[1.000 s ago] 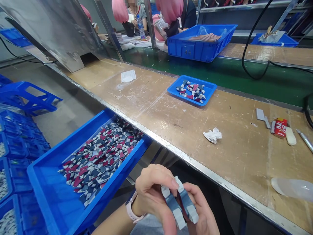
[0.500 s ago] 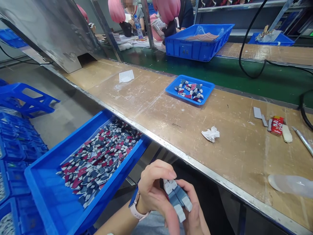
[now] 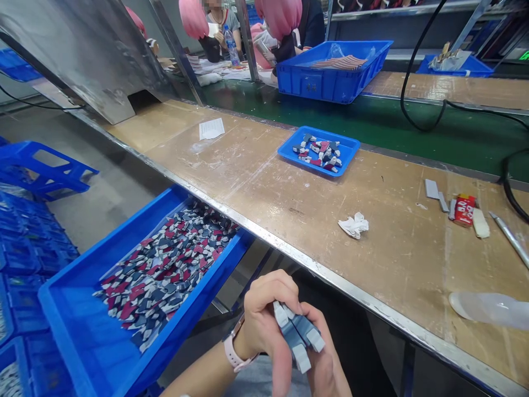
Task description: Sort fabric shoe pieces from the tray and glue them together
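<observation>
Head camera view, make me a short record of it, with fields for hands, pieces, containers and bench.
Left hand: gripping the two pieces
Right hand: gripping them from the other side
Pieces: blue-gray and white, side by side
Small blue tray: on bench, holding similar pieces, some red
Large blue bin: partly under bench edge, many such pieces
Bench: also bears crumpled white scrap, red packet

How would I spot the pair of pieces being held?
Find the long brown bench and look below its near edge, bottom middle. There the left hand and right hand hold two blue-grey pieces with white ends, side by side. Unlike the jumble in the blue bin, these are gripped in fingers.
</observation>
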The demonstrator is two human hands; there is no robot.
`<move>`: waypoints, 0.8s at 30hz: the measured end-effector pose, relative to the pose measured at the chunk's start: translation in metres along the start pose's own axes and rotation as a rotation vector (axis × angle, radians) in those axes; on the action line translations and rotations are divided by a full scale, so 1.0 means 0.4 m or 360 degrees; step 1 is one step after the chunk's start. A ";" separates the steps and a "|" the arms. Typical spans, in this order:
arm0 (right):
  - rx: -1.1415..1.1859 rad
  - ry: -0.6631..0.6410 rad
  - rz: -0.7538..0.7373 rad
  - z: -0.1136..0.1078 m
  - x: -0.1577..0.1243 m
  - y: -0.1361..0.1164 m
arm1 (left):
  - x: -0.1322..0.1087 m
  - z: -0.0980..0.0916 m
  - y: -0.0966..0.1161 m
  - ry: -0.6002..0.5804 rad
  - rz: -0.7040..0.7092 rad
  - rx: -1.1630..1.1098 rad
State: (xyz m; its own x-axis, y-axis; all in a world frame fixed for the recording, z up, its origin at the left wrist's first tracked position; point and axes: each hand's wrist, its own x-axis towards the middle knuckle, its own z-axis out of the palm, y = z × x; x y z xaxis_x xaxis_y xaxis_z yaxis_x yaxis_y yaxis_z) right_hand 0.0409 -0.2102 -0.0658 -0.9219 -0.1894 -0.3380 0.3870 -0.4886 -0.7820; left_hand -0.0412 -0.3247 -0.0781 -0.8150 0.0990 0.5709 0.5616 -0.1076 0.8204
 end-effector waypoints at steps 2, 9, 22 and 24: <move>0.0040 -0.0057 -0.0001 0.005 0.002 0.006 | -0.002 -0.002 -0.001 0.0002 -0.0053 -0.0046; 0.0109 -0.0085 0.0047 -0.001 0.004 0.014 | -0.008 0.010 -0.003 0.0012 -0.0164 -0.0123; 0.0043 -0.0105 0.0044 -0.027 0.011 0.003 | 0.024 0.008 0.036 -0.0198 0.0134 0.0174; 0.0058 -0.0137 0.0050 -0.026 0.014 -0.007 | 0.036 -0.001 0.038 -0.0383 0.0196 0.0263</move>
State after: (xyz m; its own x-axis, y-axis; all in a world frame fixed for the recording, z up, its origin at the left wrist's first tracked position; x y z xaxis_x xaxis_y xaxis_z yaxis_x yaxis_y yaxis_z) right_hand 0.0349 -0.2008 -0.0711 -0.9079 -0.2772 -0.3146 0.4166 -0.5117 -0.7514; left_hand -0.0445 -0.3252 -0.0572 -0.6932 0.3286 0.6415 0.6859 0.0271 0.7272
